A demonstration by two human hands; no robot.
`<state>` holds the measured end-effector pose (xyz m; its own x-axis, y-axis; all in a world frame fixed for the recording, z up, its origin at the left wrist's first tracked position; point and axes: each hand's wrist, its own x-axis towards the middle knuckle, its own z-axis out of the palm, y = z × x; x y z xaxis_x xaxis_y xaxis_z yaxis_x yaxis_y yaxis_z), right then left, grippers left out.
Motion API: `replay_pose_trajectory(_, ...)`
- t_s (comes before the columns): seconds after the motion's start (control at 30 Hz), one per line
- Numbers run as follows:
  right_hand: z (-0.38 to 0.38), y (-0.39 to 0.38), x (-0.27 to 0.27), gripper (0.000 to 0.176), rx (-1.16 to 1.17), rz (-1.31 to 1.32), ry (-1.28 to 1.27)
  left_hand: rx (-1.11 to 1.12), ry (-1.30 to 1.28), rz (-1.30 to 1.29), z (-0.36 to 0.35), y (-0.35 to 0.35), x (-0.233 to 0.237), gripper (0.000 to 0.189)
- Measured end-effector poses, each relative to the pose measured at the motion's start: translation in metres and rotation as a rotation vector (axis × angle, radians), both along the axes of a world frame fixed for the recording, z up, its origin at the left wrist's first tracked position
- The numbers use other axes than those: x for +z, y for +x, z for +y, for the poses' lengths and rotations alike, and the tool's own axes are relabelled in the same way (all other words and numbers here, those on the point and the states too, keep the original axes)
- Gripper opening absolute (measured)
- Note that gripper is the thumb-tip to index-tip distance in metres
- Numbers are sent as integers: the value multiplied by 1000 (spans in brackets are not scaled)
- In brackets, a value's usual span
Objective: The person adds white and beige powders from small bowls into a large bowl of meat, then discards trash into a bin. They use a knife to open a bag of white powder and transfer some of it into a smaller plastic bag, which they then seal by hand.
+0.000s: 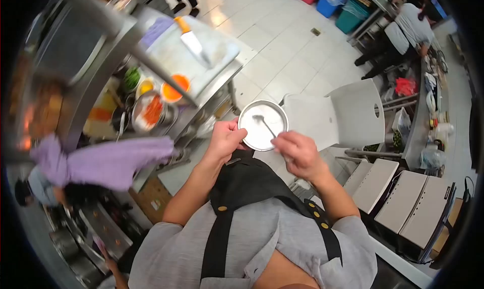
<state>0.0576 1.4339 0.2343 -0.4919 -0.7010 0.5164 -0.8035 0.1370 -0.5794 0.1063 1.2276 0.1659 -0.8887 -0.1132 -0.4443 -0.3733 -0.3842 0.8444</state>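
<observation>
Entry, head view. The left hand (227, 138) holds a small round metal dish (275, 118) by its near rim, thumb over the edge and fingers closed under it. The dish is in the air in front of the chest, above the tiled floor and well apart from the counter on the left. The right hand (298, 153) is pressed together around the handle end of a spoon (262, 123), whose bowl sits inside the dish near its middle. The inside of the dish reads pale and flat, and I cannot tell whether it holds anything or is only reflecting light. My judgement: the work is in mid-course. Dish and spoon are both picked up and brought together, but nothing shows as served or set down. On the counter, a knife (193, 41) lies on a cutting board (217, 54), with an orange-filled bowl (175, 91) just beside it, neither touched.
</observation>
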Motion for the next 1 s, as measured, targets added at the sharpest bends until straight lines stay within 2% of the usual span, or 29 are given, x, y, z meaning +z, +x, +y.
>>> replay_pose_trajectory(0.1, 9, -52, 8, 30, -59, -23, -13, -24, -3, 135, 5, -75, -15, 19)
replay_pose_trajectory(0.13, 8, -74, 6, 29, -150, 46, -20, -43, 5, 120, 4, -99, -20, 21)
replay_pose_trajectory(0.23, -3, -144, 11, 27, -219, 89, -42, -27, 37, 76, 4, -165, -10, 25)
replay_pose_trajectory(0.3, -20, -181, 18, 26, -176, 104, -35, -22, 33, 98, -4, -206, -4, 25)
replay_pose_trajectory(0.37, -36, -213, 26, 25, 130, 73, 119, -14, 27, 109, -11, -231, 0, 26)
replay_pose_trajectory(0.43, -46, -242, 33, 26, 185, 76, 141, 7, 32, 135, -24, -255, 3, 26)
replay_pose_trajectory(0.53, -62, -307, 33, 26, 24, 189, 148, 100, 72, 117, -44, -294, -6, 26)
replay_pose_trajectory(0.7, -130, -387, 3, 24, 248, 109, 275, 340, 177, 146, -88, -353, -34, 24)
replay_pose_trajectory(0.77, -164, -435, -6, 22, 251, 163, 134, 447, 198, 160, -109, -379, -47, 24)
replay_pose_trajectory(0.9, -218, -514, -20, 17, 416, 18, 178, 649, 71, 128, -154, -441, -69, 23)
replay_pose_trajectory(0.93, -234, -536, -17, 16, 366, -3, 81, 696, 35, 106, -165, -456, -71, 23)
replay_pose_trajectory(1.0, -267, -581, -12, 17, 426, -12, 29, 771, 6, 82, -186, -481, -67, 24)
